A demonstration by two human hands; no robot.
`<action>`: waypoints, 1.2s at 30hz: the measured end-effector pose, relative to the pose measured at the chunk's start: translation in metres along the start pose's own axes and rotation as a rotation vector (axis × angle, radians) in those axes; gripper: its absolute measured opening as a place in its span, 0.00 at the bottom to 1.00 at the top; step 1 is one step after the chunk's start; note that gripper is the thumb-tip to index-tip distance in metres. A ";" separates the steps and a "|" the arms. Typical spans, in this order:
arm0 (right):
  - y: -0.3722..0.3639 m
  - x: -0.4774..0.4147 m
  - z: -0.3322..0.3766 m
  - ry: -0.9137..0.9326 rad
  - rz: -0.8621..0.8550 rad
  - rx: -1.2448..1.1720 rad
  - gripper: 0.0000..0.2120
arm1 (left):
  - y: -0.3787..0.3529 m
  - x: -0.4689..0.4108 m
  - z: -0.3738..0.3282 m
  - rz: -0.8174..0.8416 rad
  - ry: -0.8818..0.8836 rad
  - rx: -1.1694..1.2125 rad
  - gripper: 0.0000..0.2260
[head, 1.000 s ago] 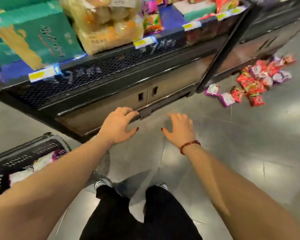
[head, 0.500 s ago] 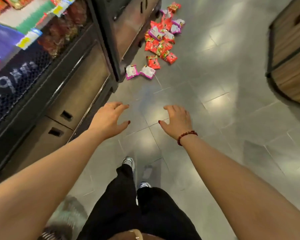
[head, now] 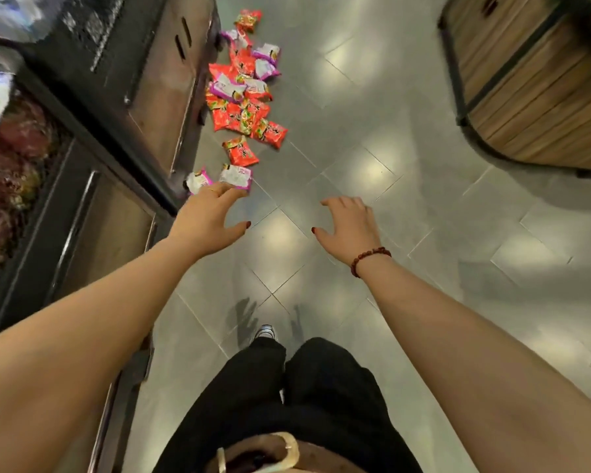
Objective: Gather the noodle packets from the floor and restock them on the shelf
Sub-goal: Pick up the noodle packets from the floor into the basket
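A grey tiled shop floor (head: 372, 138) runs between a dark shelf unit (head: 123, 107) on the left and a wooden stand (head: 533, 80) on the right. The noodle packets (head: 244, 93), red and purple, lie scattered against the unit's foot, ahead of the person. The left hand (head: 207, 220) and right hand (head: 350, 223) reach forward, fingers spread and holding nothing, apparently readied to scoop up the nearest packets.
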State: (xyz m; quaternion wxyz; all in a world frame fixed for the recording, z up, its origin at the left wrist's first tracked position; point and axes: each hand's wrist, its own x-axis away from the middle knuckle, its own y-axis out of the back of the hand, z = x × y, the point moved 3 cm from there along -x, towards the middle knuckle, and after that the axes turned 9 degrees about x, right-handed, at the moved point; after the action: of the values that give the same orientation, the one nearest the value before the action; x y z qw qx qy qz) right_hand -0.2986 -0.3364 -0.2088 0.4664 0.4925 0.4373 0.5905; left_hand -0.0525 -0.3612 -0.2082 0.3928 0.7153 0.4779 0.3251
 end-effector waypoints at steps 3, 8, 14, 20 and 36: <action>0.005 -0.038 -0.006 -0.037 0.017 -0.005 0.24 | 0.011 -0.046 0.010 0.002 -0.018 0.011 0.25; 0.016 -0.102 -0.027 -0.044 0.004 -0.024 0.24 | 0.015 -0.118 0.016 0.001 -0.036 0.046 0.25; 0.035 -0.226 -0.079 -0.031 0.008 -0.032 0.24 | 0.023 -0.243 0.012 0.019 -0.048 0.005 0.25; 0.073 -0.344 -0.128 -0.007 -0.003 -0.056 0.24 | 0.047 -0.363 0.000 -0.002 -0.057 0.007 0.25; 0.124 -0.655 -0.157 -0.010 -0.027 -0.036 0.24 | 0.098 -0.647 0.078 -0.024 -0.068 0.034 0.24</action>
State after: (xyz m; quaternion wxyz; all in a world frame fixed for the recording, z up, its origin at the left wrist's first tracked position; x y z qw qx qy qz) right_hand -0.4164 -1.0106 -0.2223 0.4852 0.4809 0.4308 0.5896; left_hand -0.1597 -1.0119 -0.2178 0.4007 0.7268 0.4779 0.2877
